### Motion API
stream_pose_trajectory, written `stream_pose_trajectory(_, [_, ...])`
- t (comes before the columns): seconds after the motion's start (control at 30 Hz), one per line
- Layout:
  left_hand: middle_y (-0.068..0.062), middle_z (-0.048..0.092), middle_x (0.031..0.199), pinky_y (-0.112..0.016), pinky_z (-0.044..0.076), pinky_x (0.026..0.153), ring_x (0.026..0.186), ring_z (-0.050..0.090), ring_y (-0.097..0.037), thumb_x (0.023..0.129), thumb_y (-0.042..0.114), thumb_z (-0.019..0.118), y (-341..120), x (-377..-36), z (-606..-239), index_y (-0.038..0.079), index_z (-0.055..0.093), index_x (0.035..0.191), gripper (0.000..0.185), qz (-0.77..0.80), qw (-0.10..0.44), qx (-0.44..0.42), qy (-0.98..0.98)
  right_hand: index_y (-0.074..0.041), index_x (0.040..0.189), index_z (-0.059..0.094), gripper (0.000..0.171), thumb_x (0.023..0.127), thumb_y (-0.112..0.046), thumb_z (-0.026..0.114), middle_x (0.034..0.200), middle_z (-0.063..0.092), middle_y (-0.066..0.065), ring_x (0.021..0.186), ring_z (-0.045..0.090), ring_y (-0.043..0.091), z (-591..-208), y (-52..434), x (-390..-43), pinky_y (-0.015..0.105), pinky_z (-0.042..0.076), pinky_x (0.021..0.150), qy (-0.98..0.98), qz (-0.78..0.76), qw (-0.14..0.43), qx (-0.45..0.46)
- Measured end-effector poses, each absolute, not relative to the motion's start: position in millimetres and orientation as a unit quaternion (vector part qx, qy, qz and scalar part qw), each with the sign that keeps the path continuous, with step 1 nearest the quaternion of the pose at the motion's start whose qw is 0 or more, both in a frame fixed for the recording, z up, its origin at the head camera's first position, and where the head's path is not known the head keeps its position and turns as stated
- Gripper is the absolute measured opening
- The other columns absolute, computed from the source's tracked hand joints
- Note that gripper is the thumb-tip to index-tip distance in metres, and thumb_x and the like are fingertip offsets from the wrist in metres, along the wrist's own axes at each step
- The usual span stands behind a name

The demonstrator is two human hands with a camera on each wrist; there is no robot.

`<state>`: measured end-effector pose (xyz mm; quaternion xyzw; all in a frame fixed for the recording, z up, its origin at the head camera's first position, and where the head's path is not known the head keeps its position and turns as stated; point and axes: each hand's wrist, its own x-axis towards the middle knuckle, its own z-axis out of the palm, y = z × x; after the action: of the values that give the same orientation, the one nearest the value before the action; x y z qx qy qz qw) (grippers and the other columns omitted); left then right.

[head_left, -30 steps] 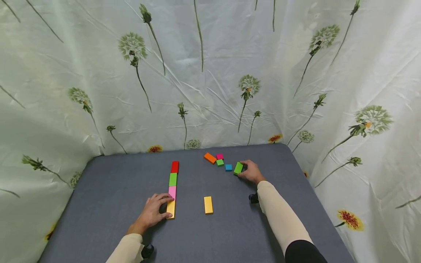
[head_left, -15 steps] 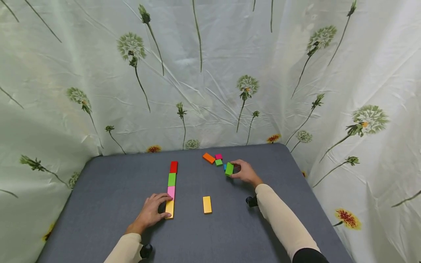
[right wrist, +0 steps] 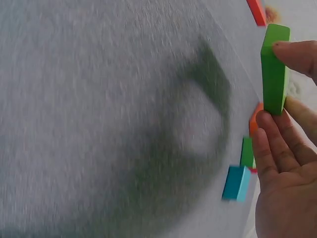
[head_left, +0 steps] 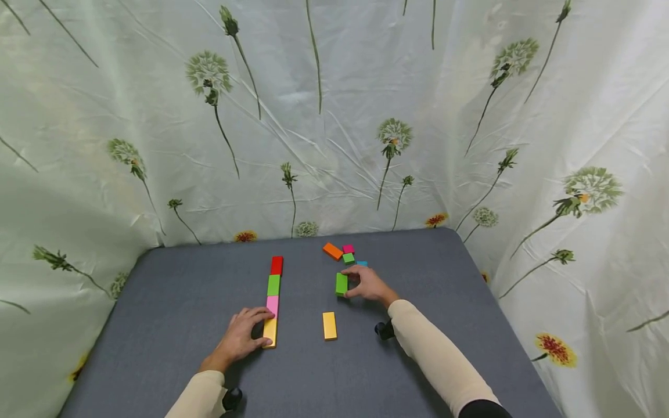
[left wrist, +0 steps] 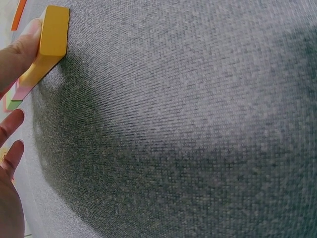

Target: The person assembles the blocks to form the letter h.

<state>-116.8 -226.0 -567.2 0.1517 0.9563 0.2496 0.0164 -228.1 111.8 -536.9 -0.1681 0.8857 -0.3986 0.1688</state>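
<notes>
Right hand (right wrist: 290,163) pinches green block (right wrist: 274,69) (lifted off grey cloth (right wrist: 109,119)).

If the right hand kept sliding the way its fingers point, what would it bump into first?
The right hand, gripping a green block, points left. Probably the block row comes first, near its green piece; the table between looks free, though depth is uncertain.

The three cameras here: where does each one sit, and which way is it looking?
Head: worn on the head, facing forward and down at the grey table; both sleeved arms, the left hand and the right hand show.
Left wrist: at the left wrist, close over the cloth; fingertips press the yellow block.
Right wrist: at the right wrist, looking along the palm; fingers pinch the green block.
Shared: head and right wrist both show the green block and the blue cube.
</notes>
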Motion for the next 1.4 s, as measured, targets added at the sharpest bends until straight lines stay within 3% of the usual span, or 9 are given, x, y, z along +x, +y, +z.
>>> stream_pose_trajectory(0.47, [-0.005,0.062,0.119,-0.045,0.036,0.085,0.104,0.052,-0.024,0.064,0.021,0.089,-226,-117,-565,0.010,0.069,0.113,0.054,0.254,0.001,0.157,0.954,-0.006,0.128,0.060,0.058,0.075,-0.015,0.083,0.126,0.058,0.008,0.112,0.056,0.023,-549,86,-224,0.039,0.043,0.097,0.886,-0.335,0.197,-0.251])
stream_pose_trajectory(1.13, [-0.007,0.061,0.124,-0.045,0.036,0.087,0.109,0.051,-0.026,0.066,0.022,0.088,-228,-119,-566,0.010,0.068,0.117,0.056,0.248,0.037,0.148,0.957,-0.003,0.126,0.061,0.055,0.075,-0.008,0.081,0.121,0.060,0.009,0.107,0.056,0.022,-554,80,-220,0.039,0.044,0.094,0.877,-0.344,0.210,-0.261])
stream_pose_trajectory(1.4, [-0.006,0.062,0.121,-0.045,0.036,0.085,0.106,0.052,-0.026,0.065,0.021,0.088,-227,-118,-566,0.010,0.069,0.115,0.055,0.249,0.020,0.155,0.956,-0.004,0.126,0.060,0.055,0.075,-0.010,0.082,0.123,0.059,0.008,0.109,0.055,0.023,-556,82,-220,0.041,0.043,0.096,0.874,-0.350,0.214,-0.261])
